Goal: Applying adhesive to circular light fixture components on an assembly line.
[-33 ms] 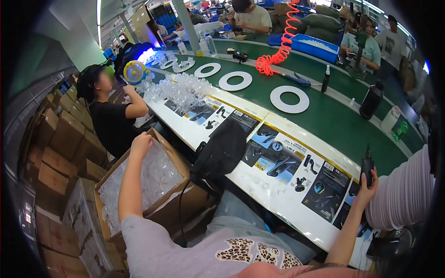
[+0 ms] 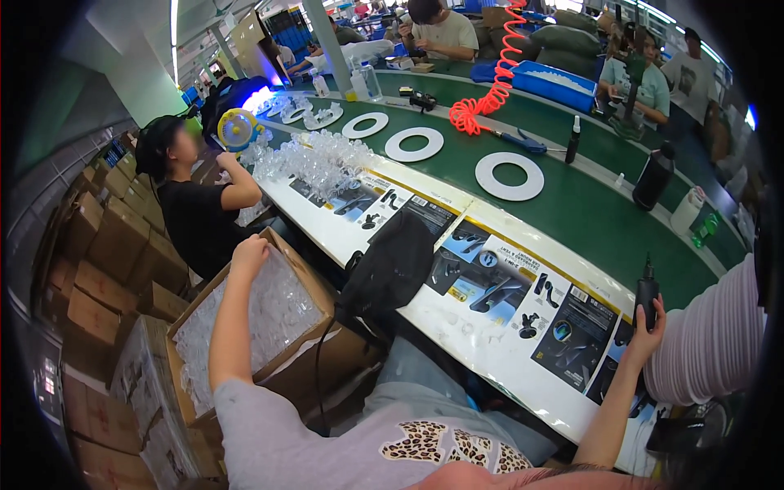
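Observation:
My left hand rests at the far corner of an open cardboard carton, its fingers bent over the edge. Clear plastic pieces fill that carton, which stands at my left beside the bench. Over on the right, my right hand is closed around a slim black bottle with a thin pointed tip, held upright. Close by it rises a tall stack of white rings. A black cloth bag or cover lies over the bench's near edge, between my two hands.
White flat rings lie spaced along the green belt. Clear plastic parts are heaped on the bench. A red coiled air hose hangs over the belt. A person in black sits at left near stacked cartons.

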